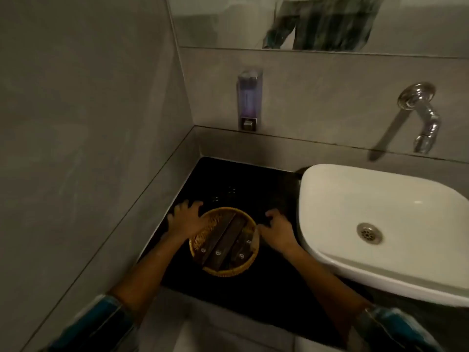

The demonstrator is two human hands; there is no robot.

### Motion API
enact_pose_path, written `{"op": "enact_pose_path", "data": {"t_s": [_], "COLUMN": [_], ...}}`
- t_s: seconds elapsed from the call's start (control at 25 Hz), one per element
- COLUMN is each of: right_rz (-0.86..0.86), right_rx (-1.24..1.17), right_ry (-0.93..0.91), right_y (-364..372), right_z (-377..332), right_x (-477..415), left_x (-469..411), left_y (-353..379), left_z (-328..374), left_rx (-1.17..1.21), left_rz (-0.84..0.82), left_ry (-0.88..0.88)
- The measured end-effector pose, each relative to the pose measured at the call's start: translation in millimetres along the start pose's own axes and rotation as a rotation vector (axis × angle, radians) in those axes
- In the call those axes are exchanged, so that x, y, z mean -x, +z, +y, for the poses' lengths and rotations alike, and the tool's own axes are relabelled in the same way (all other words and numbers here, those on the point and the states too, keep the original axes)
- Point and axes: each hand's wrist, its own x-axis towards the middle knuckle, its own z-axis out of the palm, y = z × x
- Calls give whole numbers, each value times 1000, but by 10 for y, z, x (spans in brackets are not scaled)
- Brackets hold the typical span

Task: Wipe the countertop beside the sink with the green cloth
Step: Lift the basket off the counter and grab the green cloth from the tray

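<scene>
A: What are the hands doing?

B: The left hand (186, 219) has its fingers spread and lies against the left rim of the round wicker basket (224, 241); the right hand (276, 228) sits loosely curled just off the basket's right rim, fingertips down on the black countertop (253, 179). Neither is clenched. The left looks to be touching the rim; whether the right touches it cannot be told.

A: And the basket?

B: It sits on the countertop near the front edge and holds a few dark flat packets (225, 243). The white basin (380, 224) is close on the right, and a soap dispenser (249, 97) and chrome tap (421, 115) are on the wall behind.

A: Where is the green cloth?

B: Not in view. Neither hand holds it.

A: So the step in hand?

B: Probably shifting the basket off the surface. It should go best with both palms under the rim, lifted level so the packets stay in, and set clear of the basin.
</scene>
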Motion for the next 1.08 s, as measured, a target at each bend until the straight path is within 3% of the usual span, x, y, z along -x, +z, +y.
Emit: {"op": "enact_pose_path", "data": {"t_s": [0.12,0.24,0.44,0.56,0.8,0.92,1.08], "right_rz": [-110,-99,0,62,275,292,369], "right_rx": [-135,-244,-291,-259,-169,-161,-173], "right_ry": [135,155,165,185,229,208,188], "right_y": [240,350,214,9,-289,-381,-642], "right_z": [124,162,249,590,1163,1294,1461], "right_x": [56,139,444,810,1461,1589,1630], "left_x": [-9,51,311,655,1263,1385,1433], "left_y": [157,264,222,312,854,982,957], "left_z": [-287,-333,-205,-50,325,519,790], "left_rx": [264,621,757,886,890,834,515], "left_rz": [-140,-194,-107,-197,-323,-319,92], "left_ry": [-113,-201,-158,-88,-59,-19,92]}}
